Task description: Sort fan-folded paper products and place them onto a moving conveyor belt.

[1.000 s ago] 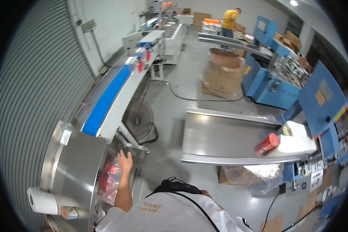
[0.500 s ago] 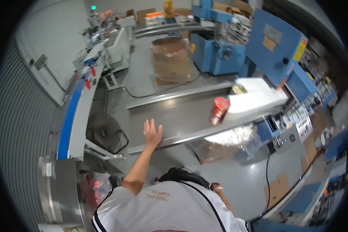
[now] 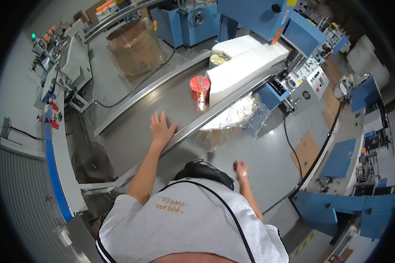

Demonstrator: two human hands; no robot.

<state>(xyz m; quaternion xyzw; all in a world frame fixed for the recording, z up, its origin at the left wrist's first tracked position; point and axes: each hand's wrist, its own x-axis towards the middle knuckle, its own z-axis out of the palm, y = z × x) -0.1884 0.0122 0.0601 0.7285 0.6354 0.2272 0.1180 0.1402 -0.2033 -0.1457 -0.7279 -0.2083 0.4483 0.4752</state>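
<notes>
My left hand (image 3: 162,128) is open with its fingers spread, over the bare near part of a long metal trough-like table (image 3: 138,120). Whether the palm rests on the metal I cannot tell. Farther along, a red cylindrical container (image 3: 200,89) stands upright, apart from the hand. Right beside it lies a long white ridged stack (image 3: 245,70) of nested pieces. A second round container (image 3: 218,60) with a pale yellowish top sits at the stack's far side. My right hand (image 3: 240,168) hangs low over the floor, curled into a loose fist, with nothing visible in it.
Raised metal rails edge the table. Beneath its near rail sits a plastic-lined container (image 3: 226,127) with shiny foil-like material. A blue machine (image 3: 254,19) stands at the table's far end. Left are a round floor fan (image 3: 92,163) and a blue-edged conveyor (image 3: 57,175). A cardboard bin (image 3: 134,48) stands beyond.
My view has turned right, so the table, red container and white stack appear farther left. My left hand stays spread over the table. My right hand has swung forward into fuller view.
</notes>
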